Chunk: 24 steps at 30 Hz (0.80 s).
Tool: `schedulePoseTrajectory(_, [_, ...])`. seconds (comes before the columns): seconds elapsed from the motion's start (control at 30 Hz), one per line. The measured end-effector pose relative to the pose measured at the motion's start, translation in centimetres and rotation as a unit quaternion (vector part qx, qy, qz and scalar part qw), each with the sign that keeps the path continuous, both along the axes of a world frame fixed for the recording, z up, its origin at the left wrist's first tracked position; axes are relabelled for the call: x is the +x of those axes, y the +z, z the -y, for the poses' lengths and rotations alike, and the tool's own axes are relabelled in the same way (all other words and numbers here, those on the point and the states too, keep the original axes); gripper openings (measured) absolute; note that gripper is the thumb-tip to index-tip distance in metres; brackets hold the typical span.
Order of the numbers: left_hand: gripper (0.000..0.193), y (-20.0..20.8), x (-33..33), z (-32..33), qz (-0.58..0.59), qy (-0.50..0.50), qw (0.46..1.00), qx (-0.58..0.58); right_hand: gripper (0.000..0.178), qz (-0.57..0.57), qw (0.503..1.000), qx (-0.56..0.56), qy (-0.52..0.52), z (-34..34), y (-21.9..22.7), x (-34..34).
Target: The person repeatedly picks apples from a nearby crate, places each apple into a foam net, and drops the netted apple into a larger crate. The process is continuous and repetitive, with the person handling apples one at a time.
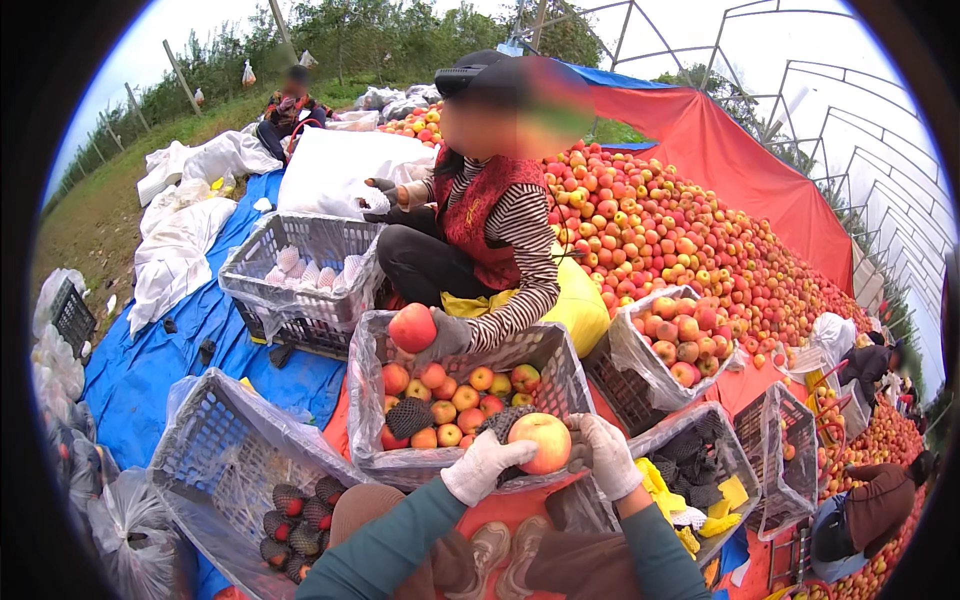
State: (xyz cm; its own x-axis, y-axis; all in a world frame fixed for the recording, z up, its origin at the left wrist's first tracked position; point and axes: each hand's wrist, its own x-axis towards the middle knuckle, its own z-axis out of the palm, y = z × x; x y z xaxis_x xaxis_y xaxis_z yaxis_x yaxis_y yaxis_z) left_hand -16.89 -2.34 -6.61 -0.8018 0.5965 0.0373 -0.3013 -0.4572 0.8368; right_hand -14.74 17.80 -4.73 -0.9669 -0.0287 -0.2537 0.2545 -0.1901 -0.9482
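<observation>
A yellow-red apple (541, 443) is held between my two white-gloved hands, above the near edge of a plastic-lined crate (573, 375) of loose apples. The fingers of my left hand (484, 470) close on its left side. My right hand (604, 456) grips its right side with bent fingers. Just behind my left fingers is a black foam net (506, 421); whether I hold it, I cannot tell. Another black foam net (409, 418) lies among the crate's apples. Across the crate, a co-worker's gloved hand (447, 337) holds a red apple (412, 328).
At lower left, a lined crate (215, 450) holds several apples in black nets (302, 530). Dark nets (690, 465) and yellow cloth fill a crate at right. White-netted apples (310, 272) sit in a crate beyond. A large apple heap (660, 220) rises behind the seated co-worker (490, 220).
</observation>
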Motion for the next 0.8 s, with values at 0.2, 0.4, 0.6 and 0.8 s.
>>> schedulePoseTrajectory(0.2, [0.062, -0.8, 0.2, 1.4, 0.178, -0.068, 0.950, 0.247, 0.036, 0.060, 0.964, -0.233, 0.116, 2.3, -3.5, 1.2])
schedulePoseTrajectory(0.4, [0.065, -1.7, 1.4, 3.0, 0.183, -0.128, 0.966, 0.133, 0.042, -0.036, 0.986, 0.042, 0.160, 5.0, 0.7, 4.2])
schedulePoseTrajectory(0.6, [0.077, -0.4, 0.3, 2.4, 0.117, -0.178, 0.963, 0.166, 0.021, 0.083, 0.945, -0.317, 0.015, 3.5, -0.3, 1.3])
schedulePoseTrajectory(0.8, [0.073, 2.0, -0.4, -0.2, 0.129, -0.033, 0.991, 0.019, 0.011, -0.196, 0.958, 0.017, -0.207, 0.2, 3.1, 1.7])
